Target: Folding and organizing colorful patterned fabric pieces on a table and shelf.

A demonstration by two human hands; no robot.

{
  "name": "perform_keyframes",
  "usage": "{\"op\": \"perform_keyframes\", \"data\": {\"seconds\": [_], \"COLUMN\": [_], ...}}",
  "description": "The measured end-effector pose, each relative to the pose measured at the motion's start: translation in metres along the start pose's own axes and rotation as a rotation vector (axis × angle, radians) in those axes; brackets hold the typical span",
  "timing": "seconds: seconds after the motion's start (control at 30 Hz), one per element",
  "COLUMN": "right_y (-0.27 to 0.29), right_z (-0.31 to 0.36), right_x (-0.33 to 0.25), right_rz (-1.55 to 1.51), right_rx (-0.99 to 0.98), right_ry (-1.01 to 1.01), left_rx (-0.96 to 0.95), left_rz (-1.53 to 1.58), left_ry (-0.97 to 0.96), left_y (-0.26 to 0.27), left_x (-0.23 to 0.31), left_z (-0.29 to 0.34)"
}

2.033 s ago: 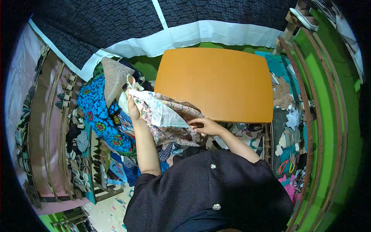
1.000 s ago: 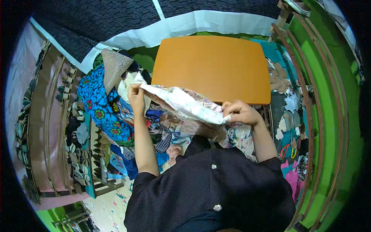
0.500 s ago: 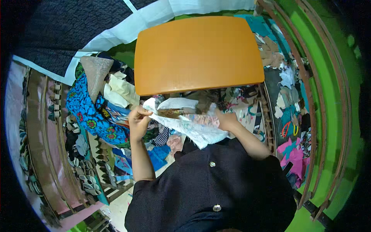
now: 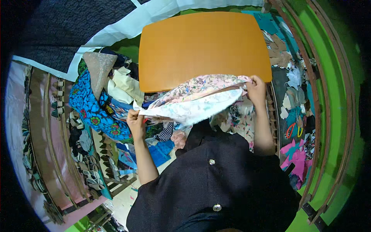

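Observation:
A piece of floral fabric (image 4: 201,86), pink with small flowers on one face and whitish on the other, is stretched between my two hands. My left hand (image 4: 136,123) pinches its left corner. At its far right end, my right hand (image 4: 256,91) grips the other corner, beside the near right edge of the orange table (image 4: 205,46). The cloth sags in the middle, its pale face toward me and its upper edge overlapping the table's near edge. Both hands are closed on the cloth.
Left of the table lies a heap with blue flowered cloth (image 4: 87,104) and cream cloth (image 4: 123,86). Racks of shoes (image 4: 87,166) stand at the left. On the right are fabric scraps (image 4: 295,158), scissors with orange handles (image 4: 290,130) and brown rails (image 4: 315,116).
My right hand has moved right and away from me, drawing the cloth from a bunched shape into a wide stretch. Its flowered face now shows. My left hand has shifted slightly nearer to me.

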State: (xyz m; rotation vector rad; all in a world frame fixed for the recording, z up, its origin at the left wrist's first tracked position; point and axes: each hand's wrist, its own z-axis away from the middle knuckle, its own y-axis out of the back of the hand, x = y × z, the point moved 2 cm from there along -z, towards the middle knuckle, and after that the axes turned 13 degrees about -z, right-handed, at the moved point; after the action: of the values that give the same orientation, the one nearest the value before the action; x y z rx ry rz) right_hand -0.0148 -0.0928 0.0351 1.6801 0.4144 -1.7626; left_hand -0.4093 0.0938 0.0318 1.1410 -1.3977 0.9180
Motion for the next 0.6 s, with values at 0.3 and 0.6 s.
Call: {"op": "perform_keyframes", "data": {"seconds": [0.3,0.6], "right_y": [0.005,0.010], "right_z": [0.004,-0.006], "right_x": [-0.055,-0.018], "right_rz": [0.262,-0.082], "right_rx": [-0.671,-0.745], "right_ry": [0.371,0.212], "left_rx": [0.172,0.021], "left_rz": [-0.128,0.207], "left_ry": [-0.009,-0.014], "left_y": [0.016,-0.009], "left_x": [0.006,0.018], "left_z": [-0.077,-0.107]}}
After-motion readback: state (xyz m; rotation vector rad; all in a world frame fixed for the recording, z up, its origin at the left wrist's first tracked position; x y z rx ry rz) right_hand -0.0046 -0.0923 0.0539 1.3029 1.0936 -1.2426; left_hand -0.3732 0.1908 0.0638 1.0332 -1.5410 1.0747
